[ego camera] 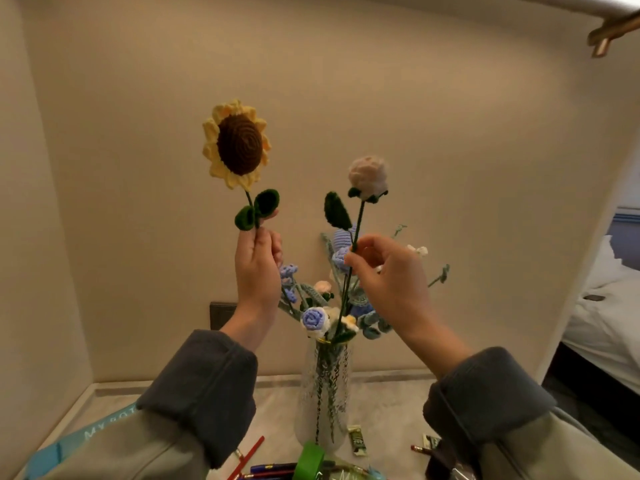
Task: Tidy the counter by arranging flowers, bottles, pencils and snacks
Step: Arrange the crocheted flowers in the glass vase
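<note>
- A pale desk (381, 403) is sitting in a corner, with plain cream walls (450, 133) standing behind it and on its left side.
- A dark wall plate (221, 315) is showing low on the back wall, just behind the left wrist.
- A bed (602, 306) with white sheets is showing on the right, past the end of the wall.
- The left hand (258, 268) is holding a sunflower (239, 143) high above the desk. Its fingers are curling round the low part of the stem, just under two green leaves.
- The sunflower's stem is standing almost straight up, and its brown face is looking toward the camera.
- The right hand (391, 275) is holding a pink rose (367, 174) beside the sunflower, but the two flowers are not touching. The thumb and first finger are pinching the stem about halfway down.
- The rose's stem is leaning, with the bloom up and a little to the right. Its bottom end is reaching down to the mouth of a glass vase (325, 386), and I cannot tell if the tip is inside.
- The glass vase is standing upright on the desk between the two arms. It is holding a blue rose (313, 318) and other blue, white and peach flowers, and green stems are showing through the glass.
- A red pencil (250, 453) and a snack packet (357, 441) are lying on the desk near the foot of the vase.
</note>
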A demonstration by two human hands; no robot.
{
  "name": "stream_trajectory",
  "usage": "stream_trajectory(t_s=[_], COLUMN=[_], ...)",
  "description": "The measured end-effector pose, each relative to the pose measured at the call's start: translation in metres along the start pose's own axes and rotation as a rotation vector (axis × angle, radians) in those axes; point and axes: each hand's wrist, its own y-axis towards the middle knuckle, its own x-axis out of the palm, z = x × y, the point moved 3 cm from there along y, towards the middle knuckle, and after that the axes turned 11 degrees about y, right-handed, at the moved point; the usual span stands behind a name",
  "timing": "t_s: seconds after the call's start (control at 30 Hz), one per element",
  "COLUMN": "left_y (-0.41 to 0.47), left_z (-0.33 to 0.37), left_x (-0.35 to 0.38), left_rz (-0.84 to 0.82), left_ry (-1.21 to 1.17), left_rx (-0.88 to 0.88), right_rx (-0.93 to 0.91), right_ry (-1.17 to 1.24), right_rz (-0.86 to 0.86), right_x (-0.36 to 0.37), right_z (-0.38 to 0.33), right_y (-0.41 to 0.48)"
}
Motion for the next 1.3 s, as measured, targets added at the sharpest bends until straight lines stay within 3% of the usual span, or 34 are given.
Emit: stream_trajectory(t_s=[0.17, 0.37, 0.73, 0.83, 0.97, 1.17, 1.3], left_y=[-0.002, -0.012, -0.008, -0.006, -0.005, 0.003, 0.012], left_z=[-0.024, -0.053, -0.063, -0.065, -0.062, -0.064, -0.061], left_x=[0.010, 0.017, 0.013, 0.008, -0.002, -0.014, -0.018], left_rz=[-0.063, -0.141, -0.381, -0.398, -0.377, -0.356, -0.343], left_ry=[-0.080, -0.131, -0.283, -0.103, 0.235, 0.283, 0.403], left_rx=[-0.056, -0.139, -0.246, -0.204, -0.022, -0.044, 0.082], right_rx=[0.001, 0.305, 0.347, 0.340, 0.333, 0.311, 0.319], right_ry=[-0.087, -0.201, -0.249, -0.253, -0.228, -0.229, -0.239], right_rz=[-0.076, -0.242, -0.315, -0.313, -0.278, -0.258, -0.275], right_x=[0.021, 0.035, 0.043, 0.044, 0.043, 0.043, 0.044], right_z=[0.021, 0.044, 0.050, 0.049, 0.049, 0.050, 0.050], right_y=[-0.021, -0.037, -0.037, -0.040, -0.041, -0.041, -0.039])
